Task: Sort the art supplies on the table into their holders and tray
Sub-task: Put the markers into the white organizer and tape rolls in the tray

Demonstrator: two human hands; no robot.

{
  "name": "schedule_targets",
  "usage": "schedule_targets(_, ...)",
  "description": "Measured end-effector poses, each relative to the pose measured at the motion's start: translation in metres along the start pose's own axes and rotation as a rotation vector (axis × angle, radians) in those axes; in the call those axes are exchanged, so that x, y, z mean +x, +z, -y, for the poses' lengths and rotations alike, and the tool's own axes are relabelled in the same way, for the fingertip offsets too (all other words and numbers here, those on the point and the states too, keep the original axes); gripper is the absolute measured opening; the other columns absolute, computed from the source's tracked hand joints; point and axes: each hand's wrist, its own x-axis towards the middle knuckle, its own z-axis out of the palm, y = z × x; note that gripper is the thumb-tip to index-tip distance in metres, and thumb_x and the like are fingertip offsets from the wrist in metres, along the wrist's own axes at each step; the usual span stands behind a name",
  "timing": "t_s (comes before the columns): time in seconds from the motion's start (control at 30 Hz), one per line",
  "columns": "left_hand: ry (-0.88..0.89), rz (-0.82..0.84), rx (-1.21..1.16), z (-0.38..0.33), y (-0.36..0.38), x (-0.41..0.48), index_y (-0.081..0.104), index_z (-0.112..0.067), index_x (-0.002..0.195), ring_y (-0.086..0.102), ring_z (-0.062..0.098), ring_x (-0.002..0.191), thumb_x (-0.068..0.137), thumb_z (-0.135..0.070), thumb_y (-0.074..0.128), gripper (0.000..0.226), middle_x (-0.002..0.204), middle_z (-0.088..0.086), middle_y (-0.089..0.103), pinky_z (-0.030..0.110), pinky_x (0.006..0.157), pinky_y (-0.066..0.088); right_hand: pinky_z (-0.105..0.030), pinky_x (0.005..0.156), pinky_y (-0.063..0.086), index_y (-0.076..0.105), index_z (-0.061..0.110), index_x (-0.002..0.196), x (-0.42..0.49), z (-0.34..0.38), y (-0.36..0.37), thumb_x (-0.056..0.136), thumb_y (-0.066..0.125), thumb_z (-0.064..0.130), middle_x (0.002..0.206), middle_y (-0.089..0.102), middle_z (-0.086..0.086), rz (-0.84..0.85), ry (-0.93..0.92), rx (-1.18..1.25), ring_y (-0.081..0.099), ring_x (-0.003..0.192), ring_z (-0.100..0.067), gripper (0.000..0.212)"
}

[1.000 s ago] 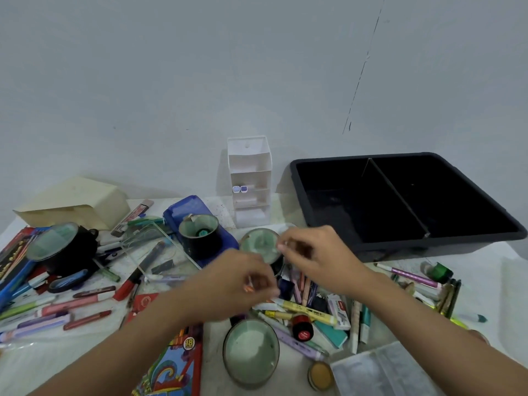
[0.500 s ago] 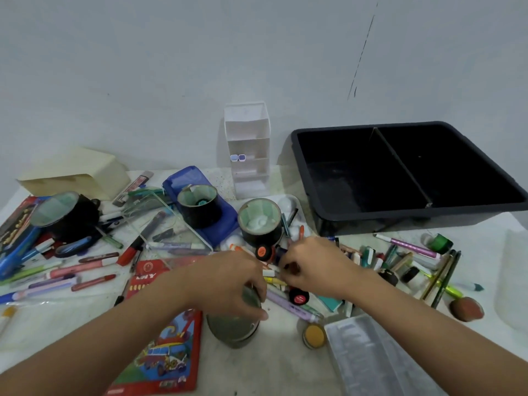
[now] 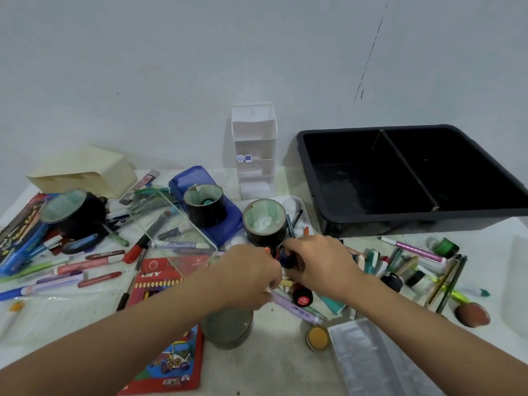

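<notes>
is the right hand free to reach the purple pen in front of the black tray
Probably yes: the purple pen lies uncovered just right of the right hand, though that hand seems to grip a dark item.

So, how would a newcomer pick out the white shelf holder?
Find the big black divided tray at the back right. Just left of it stands the white shelf holder, the only tall, tiered thing, with two small purple caps on one shelf.

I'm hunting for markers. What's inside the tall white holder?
Two purple-capped ends sit side by side in a middle slot of the white holder. Their bodies are covered, deeper in the slot. I can make out nothing in the other slots.
</notes>
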Motion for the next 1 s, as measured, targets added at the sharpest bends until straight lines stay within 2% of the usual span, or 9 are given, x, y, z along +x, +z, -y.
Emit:
schedule_targets(0.1, -0.026, -0.005, 0.087, -0.006, 0.005, 0.013, 0.065, -0.018, 0.088, 0.063, 0.027, 0.088, 0.088, -0.031, 0.066, 0.013, 0.093, 0.003, 0.065, 0.042, 0.078, 0.055, -0.034, 0.061, 0.047, 0.061, 0.025, 0.097, -0.001, -0.005, 0.001, 0.078, 0.070, 0.035, 0.091, 0.066, 0.005, -0.011, 0.026, -0.008, 0.063, 0.084, -0.025, 0.023)
schedule_targets(0.23, 0.001, -0.030, 0.096, -0.002, 0.003, 0.021, 0.051, -0.023, 0.072, 0.062, 0.026, 0.079, 0.085, -0.035, 0.074, 0.028, 0.079, 0.000, 0.056, 0.038, 0.071, 0.053, -0.034, 0.057, 0.047, 0.064, 0.025, 0.093, -0.004, -0.010, 0.003, 0.078, 0.069, 0.032, 0.086, 0.064, 0.005, -0.045, 0.010, 0.016, 0.063, 0.078, -0.025, 0.018)
schedule_targets(0.33, 0.016, 0.025, 0.078, 0.001, 0.006, 0.022, 0.068, -0.021, 0.084, 0.063, 0.026, 0.086, 0.082, -0.043, 0.076, 0.023, 0.089, 0.001, 0.066, 0.038, 0.073, 0.055, -0.035, 0.056, 0.048, 0.059, 0.024, 0.082, -0.007, -0.013, -0.002, 0.078, 0.069, 0.028, 0.078, 0.061, 0.006, -0.034, 0.007, 0.061, 0.061, 0.073, -0.022, 0.011)
schedule_targets(0.43, 0.030, 0.037, 0.024, 0.006, 0.011, 0.024, 0.070, -0.022, 0.086, 0.063, 0.023, 0.089, 0.081, -0.044, 0.078, 0.024, 0.091, 0.000, 0.068, 0.037, 0.071, 0.053, -0.034, 0.061, 0.050, 0.065, 0.025, 0.081, -0.008, -0.014, -0.012, 0.082, 0.067, 0.028, 0.084, 0.064, 0.007, 0.094, -0.023, 0.099, 0.060, 0.077, -0.016, 0.003)
schedule_targets(0.53, 0.066, 0.028, -0.008, 0.010, 0.013, 0.026, 0.071, -0.022, 0.083, 0.063, 0.021, 0.083, 0.079, -0.040, 0.078, 0.020, 0.085, -0.003, 0.068, 0.038, 0.071, 0.056, -0.036, 0.069, 0.056, 0.074, 0.026, 0.092, -0.007, -0.017, -0.015, 0.087, 0.063, 0.029, 0.092, 0.068, 0.004, 0.226, -0.002, 0.080, 0.064, 0.081, -0.016, 0.013)
schedule_targets(0.63, 0.119, 0.021, -0.022, 0.013, 0.013, 0.025, 0.070, -0.020, 0.079, 0.061, 0.019, 0.076, 0.077, -0.032, 0.071, 0.012, 0.077, -0.005, 0.064, 0.036, 0.066, 0.056, -0.038, 0.074, 0.058, 0.076, 0.028, 0.099, -0.005, -0.024, -0.014, 0.087, 0.060, 0.020, 0.100, 0.069, 0.005, 0.309, 0.025, 0.123, 0.065, 0.085, -0.016, 0.021)
schedule_targets(0.77, 0.176, -0.027, -0.083, 0.025, 0.005, 0.021, 0.068, -0.021, 0.074, 0.058, 0.014, 0.068, 0.077, -0.024, 0.064, 0.005, 0.070, -0.007, 0.059, 0.030, 0.059, 0.049, -0.030, 0.078, 0.057, 0.076, 0.026, 0.098, -0.003, -0.029, -0.020, 0.085, 0.053, 0.005, 0.098, 0.073, 0.009, 0.338, 0.056, 0.187, 0.065, 0.087, -0.009, 0.034)
schedule_targets(0.87, 0.214, 0.035, -0.072, 0.026, 0.004, 0.021, 0.073, -0.023, 0.085, 0.061, 0.014, 0.079, 0.083, -0.036, 0.070, 0.013, 0.080, -0.008, 0.065, 0.031, 0.064, 0.049, -0.023, 0.074, 0.057, 0.077, 0.025, 0.097, -0.002, -0.033, -0.026, 0.084, 0.057, 0.003, 0.090, 0.073, 0.010, 0.393, 0.059, 0.222, 0.065, 0.080, -0.004, 0.032)
schedule_targets(1.0, 0.188, 0.070, -0.018, 0.015, 0.011, 0.026, 0.071, -0.022, 0.092, 0.059, 0.018, 0.088, 0.081, -0.048, 0.075, 0.029, 0.090, -0.005, 0.066, 0.037, 0.070, 0.052, -0.027, 0.071, 0.056, 0.071, 0.027, 0.089, -0.003, -0.034, -0.026, 0.079, 0.066, 0.013, 0.086, 0.069, 0.012, 0.491, 0.019, 0.218, 0.062, 0.076, -0.005, 0.018)
